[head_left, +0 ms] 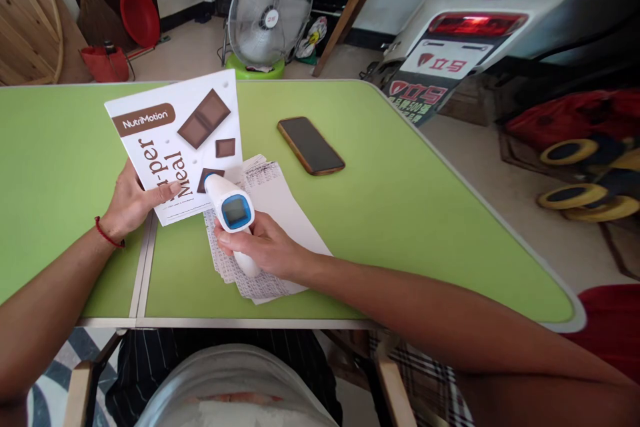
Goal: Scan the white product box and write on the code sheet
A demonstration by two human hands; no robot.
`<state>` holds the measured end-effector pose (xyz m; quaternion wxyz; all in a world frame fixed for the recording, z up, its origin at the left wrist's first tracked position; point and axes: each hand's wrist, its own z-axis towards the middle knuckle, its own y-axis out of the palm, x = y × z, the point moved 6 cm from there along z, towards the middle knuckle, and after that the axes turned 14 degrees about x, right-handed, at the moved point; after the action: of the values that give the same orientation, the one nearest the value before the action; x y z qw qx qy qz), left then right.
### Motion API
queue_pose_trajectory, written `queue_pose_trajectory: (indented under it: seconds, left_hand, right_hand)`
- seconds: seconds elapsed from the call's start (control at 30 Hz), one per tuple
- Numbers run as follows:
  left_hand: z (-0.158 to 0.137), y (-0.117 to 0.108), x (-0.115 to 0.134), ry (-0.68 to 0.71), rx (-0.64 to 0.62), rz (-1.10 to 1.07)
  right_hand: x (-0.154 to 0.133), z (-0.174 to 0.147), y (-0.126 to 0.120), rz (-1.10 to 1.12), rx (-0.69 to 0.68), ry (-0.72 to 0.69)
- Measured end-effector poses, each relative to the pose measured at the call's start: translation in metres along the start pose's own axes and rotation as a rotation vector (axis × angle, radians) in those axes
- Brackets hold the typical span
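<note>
My left hand (131, 197) grips a white NutriMotion box (193, 110) by its lower left edge, thumb across the printed front. Pictures of chocolate pieces show on that face, and the box is held tilted above the table. Wrapped round the handle of a white and blue infrared thermometer (227, 197) is my right hand (265, 243). The thermometer's nose points at the box's lower right part, its small grey screen facing me; whether the two touch I cannot tell. Beneath them lie several sheets of handwritten paper (295, 230), partly hidden by my right hand.
A dark phone in a brown case (311, 145) lies on the green folding table (425, 227), right of the papers. Beyond the table stand a fan (271, 10), a red basin (140, 15) and a broom. A white scooter (470, 27) is close to the far right corner.
</note>
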<state>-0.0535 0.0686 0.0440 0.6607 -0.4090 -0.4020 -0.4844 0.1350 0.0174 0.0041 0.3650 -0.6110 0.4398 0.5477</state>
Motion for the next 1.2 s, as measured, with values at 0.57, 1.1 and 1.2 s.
queue_pose_trajectory:
  seconds: [0.57, 1.1, 1.2]
  left_hand:
    - [-0.001, -0.001, -0.002, 0.005, 0.011, -0.007]
    - [0.002, -0.012, 0.002, 0.142, 0.060, -0.007]
    - [0.006, -0.018, 0.004, 0.183, 0.124, -0.026]
  right_hand:
    - [0.001, 0.000, 0.000, 0.006, -0.002, 0.009]
    - [-0.024, 0.005, -0.019, -0.123, 0.005, -0.154]
    - [-0.033, 0.013, -0.039, -0.372, 0.074, -0.227]
